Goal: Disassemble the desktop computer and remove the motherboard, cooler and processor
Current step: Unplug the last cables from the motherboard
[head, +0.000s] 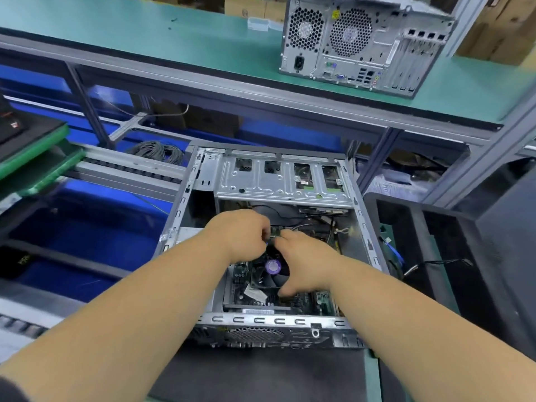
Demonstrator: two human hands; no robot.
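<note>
An open desktop case point(364, 227) lies on its side in front of me, side panel off. Inside, the green motherboard point(322, 300) carries a black cooler fan point(268, 275) with a purple hub sticker. Both hands reach into the case just beyond the fan. My left hand point(236, 236) has its fingers curled and pinched on a small green part, seemingly a memory module point(275, 231), at the fan's far edge. My right hand point(303, 261) rests over the fan's right side, fingers spread and touching the same part; its grip is hidden. The processor is not visible.
A metal drive cage point(278, 181) spans the case's far end. A second tower case point(359, 44) stands on the green upper shelf point(174, 39). Blue bins point(87, 245) lie left, a coil of cables point(159, 152) behind, dark crates point(435, 256) right. A black mat point(261, 375) lies under the case.
</note>
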